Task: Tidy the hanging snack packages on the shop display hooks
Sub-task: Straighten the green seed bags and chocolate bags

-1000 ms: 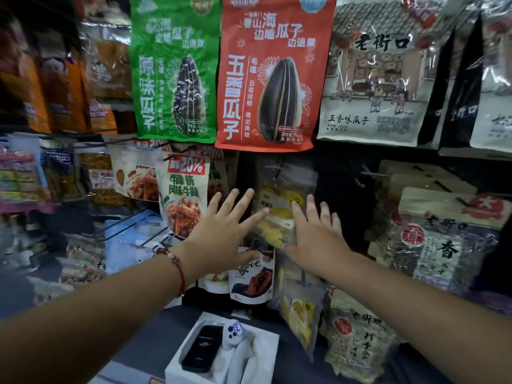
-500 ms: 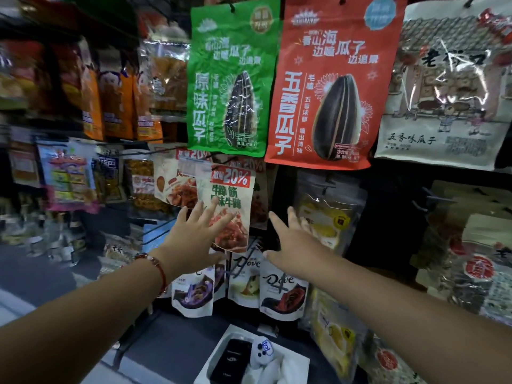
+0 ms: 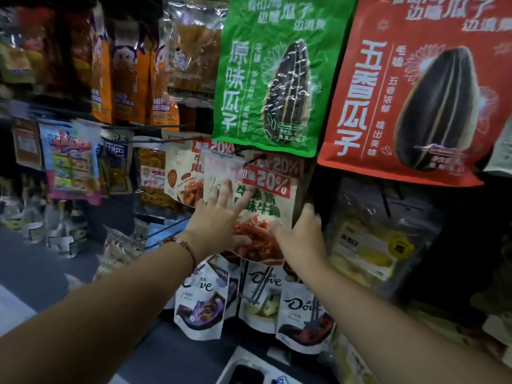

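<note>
Both hands (image 3: pixel 219 225) now touch beef packet (image 3: pixel 260 214) (previously apart).

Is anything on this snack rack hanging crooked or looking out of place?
Yes. The front white beef-snack packet with the red 20% banner hangs tilted, overlapping its neighbours. The left hand lies flat on its face; the right hand holds its right edge. The big green sunflower-seed bag above also slants.
</note>
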